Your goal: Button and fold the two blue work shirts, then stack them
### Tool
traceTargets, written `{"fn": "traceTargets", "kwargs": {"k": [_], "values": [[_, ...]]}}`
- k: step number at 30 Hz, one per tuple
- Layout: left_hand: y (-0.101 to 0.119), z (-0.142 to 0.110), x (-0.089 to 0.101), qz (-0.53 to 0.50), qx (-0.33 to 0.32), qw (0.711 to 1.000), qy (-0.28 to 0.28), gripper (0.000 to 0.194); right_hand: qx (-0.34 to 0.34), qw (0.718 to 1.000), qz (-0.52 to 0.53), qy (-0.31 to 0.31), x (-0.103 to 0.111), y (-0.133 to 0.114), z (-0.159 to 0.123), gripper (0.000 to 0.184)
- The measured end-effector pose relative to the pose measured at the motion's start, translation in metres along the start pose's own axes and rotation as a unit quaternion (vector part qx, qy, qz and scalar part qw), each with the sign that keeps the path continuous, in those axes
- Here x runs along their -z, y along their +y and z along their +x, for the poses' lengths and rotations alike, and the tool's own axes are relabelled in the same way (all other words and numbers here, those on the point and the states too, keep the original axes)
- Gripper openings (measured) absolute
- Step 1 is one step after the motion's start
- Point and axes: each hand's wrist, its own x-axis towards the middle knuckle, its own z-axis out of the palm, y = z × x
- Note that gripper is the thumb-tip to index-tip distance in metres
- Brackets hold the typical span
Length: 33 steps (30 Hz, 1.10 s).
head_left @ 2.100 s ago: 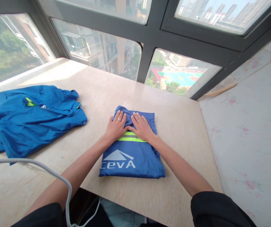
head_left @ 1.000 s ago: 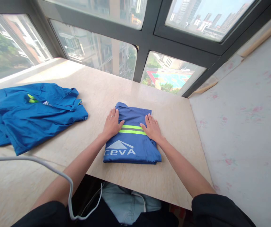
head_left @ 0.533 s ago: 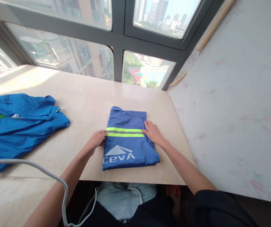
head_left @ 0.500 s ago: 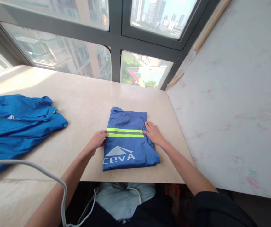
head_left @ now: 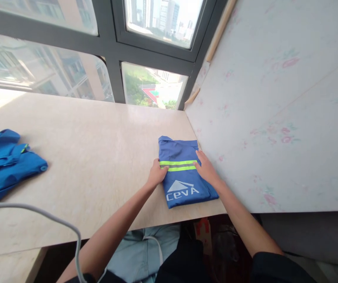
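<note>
Folded shirt (head_left: 182, 173) has slid over against the wall (head_left: 275, 118); left hand (head_left: 157, 175) and right hand (head_left: 206, 169) now grip its sides, so looks folded and parked.

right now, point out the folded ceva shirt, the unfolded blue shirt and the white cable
folded CEVA shirt (head_left: 183, 184), head view, on the white logo print
unfolded blue shirt (head_left: 0, 165), head view, on the flat cloth near its collar
white cable (head_left: 39, 211), head view, on its arc over the table

One head-worn view looks down and forward, fairly close, probably tilted, over the tabletop (head_left: 98, 157).
</note>
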Motion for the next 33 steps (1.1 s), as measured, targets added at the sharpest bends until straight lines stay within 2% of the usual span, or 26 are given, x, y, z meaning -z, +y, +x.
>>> {"fn": "traceTargets", "kwargs": {"k": [2, 4, 6, 8, 10, 12, 14, 16, 22, 25, 28, 30, 33], "values": [[0.003, 0.007, -0.012, 0.006, -0.008, 1.0, 0.017, 0.06, 0.032, 0.999, -0.012, 0.006, -0.003, -0.005, -0.016, 0.065], [0.004, 0.008, -0.021, 0.037, -0.046, 0.997, 0.053, 0.069, 0.023, 0.999, -0.031, -0.017, -0.01, -0.007, -0.032, 0.067], [0.002, 0.0, -0.027, 0.106, -0.14, 0.979, 0.107, 0.072, 0.007, 0.999, -0.039, -0.032, -0.02, -0.005, -0.042, 0.069], [-0.003, -0.014, -0.034, 0.2, -0.262, 0.935, 0.134, 0.071, 0.01, 0.999, -0.042, -0.023, -0.028, -0.001, -0.048, 0.07], [-0.009, -0.029, -0.041, 0.294, -0.363, 0.879, 0.092, 0.069, 0.027, 0.999, -0.047, -0.001, -0.033, 0.003, -0.05, 0.07], [-0.014, -0.041, -0.046, 0.364, -0.421, 0.831, 0.01, 0.071, 0.04, 0.998, -0.053, 0.019, -0.035, 0.006, -0.05, 0.069], [-0.018, -0.046, -0.048, 0.399, -0.429, 0.808, -0.056, 0.075, 0.046, 0.996, -0.06, 0.036, -0.036, 0.007, -0.05, 0.067], [-0.019, -0.043, -0.049, 0.407, -0.412, 0.81, -0.089, 0.076, 0.045, 0.995, -0.07, 0.047, -0.036, 0.007, -0.049, 0.066], [-0.019, -0.034, -0.045, 0.378, -0.403, 0.828, -0.099, 0.072, 0.036, 0.994, -0.098, 0.041, -0.036, 0.007, -0.049, 0.066], [-0.022, -0.034, -0.034, 0.344, -0.432, 0.827, -0.102, 0.063, 0.038, 0.993, -0.105, 0.044, -0.037, 0.01, -0.05, 0.066], [-0.029, -0.033, -0.008, 0.325, -0.466, 0.815, -0.112, 0.053, 0.056, 0.991, -0.107, 0.056, -0.04, 0.016, -0.05, 0.07], [-0.036, -0.031, 0.02, 0.337, -0.456, 0.818, -0.095, 0.048, 0.068, 0.99, -0.106, 0.064, -0.043, 0.021, -0.049, 0.073], [-0.055, -0.03, 0.08, 0.365, -0.392, 0.845, -0.016, 0.044, 0.075, 0.989, -0.106, 0.067, -0.046, 0.029, -0.047, 0.077]]}}
